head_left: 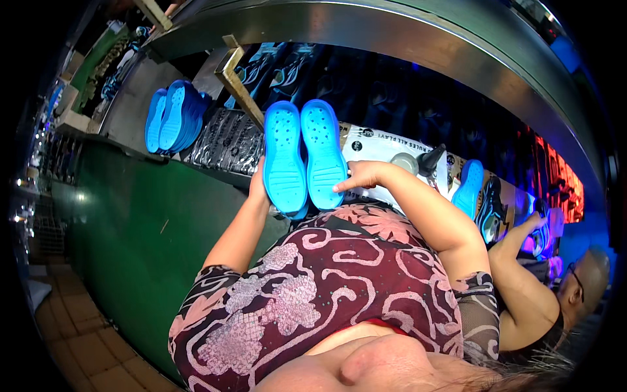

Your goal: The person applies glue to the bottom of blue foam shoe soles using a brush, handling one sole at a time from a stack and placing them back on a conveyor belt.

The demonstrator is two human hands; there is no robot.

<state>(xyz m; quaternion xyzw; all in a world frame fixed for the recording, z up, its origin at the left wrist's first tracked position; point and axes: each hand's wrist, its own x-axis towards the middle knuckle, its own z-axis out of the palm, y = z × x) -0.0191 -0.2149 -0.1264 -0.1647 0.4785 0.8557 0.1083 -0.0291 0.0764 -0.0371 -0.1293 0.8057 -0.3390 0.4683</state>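
Note:
Two stacks of bright blue shoe soles stand side by side in front of my body, their hole-dotted, ridged faces toward me. My left hand [258, 185] is closed on the outer side of the left stack of shoe soles [285, 157], most of its fingers hidden behind it. Around the lower right side of the right stack of shoe soles [322, 147] my right hand [360, 176] is closed, thumb lying on the front face. The stacks touch or nearly touch along their inner edges.
More blue soles [175, 121] are piled on the bench at left, beside plastic-wrapped material [227, 140]. A white printed sheet [379, 147] carries a round container [405, 162] and a black-nozzled bottle [431, 159]. Another blue sole [468, 189] stands near a co-worker's arm [516, 258]. A metal bracket [238, 81] juts out.

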